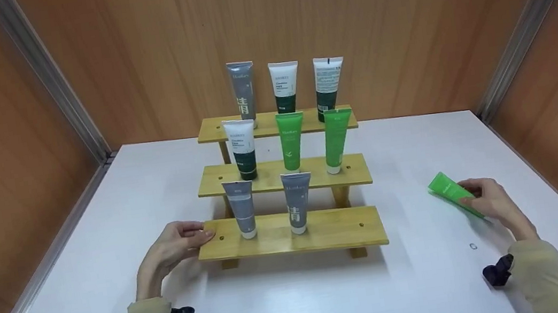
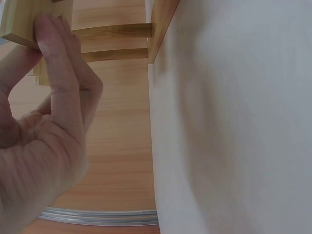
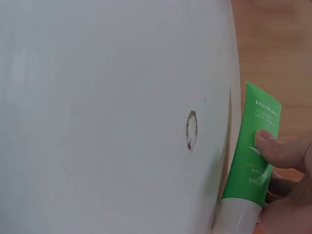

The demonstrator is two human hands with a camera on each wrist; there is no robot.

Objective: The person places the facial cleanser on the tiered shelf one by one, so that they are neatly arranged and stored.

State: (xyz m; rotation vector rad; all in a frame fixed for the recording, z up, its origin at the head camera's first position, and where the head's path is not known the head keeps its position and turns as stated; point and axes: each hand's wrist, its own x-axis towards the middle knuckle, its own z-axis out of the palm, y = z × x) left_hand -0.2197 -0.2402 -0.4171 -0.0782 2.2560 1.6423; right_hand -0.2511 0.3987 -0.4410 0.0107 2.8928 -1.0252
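Note:
At the left end of the bottom step of a three-step wooden display stand (image 1: 339, 228), my left hand (image 1: 173, 247) pinches the board between thumb and fingers. The left wrist view shows the fingers (image 2: 58, 73) against the board's end (image 2: 22, 24). Off to the right of the stand, my right hand (image 1: 493, 204) grips a green squeeze tube (image 1: 447, 188). In the right wrist view this tube (image 3: 253, 151) has a white cap, and the thumb lies across its printed front. Two grey tubes, (image 1: 241, 207) and its neighbour (image 1: 297, 200), stand on the bottom step.
On the middle step stand a white-and-dark-green tube (image 1: 242, 148) and two green tubes (image 1: 290, 141). The top step carries a grey tube (image 1: 243, 91) and two white-and-dark-green tubes (image 1: 284, 83). A small ring-shaped mark (image 1: 473, 246) shows on the white table (image 1: 298, 305). Wooden walls (image 1: 292, 14) enclose it.

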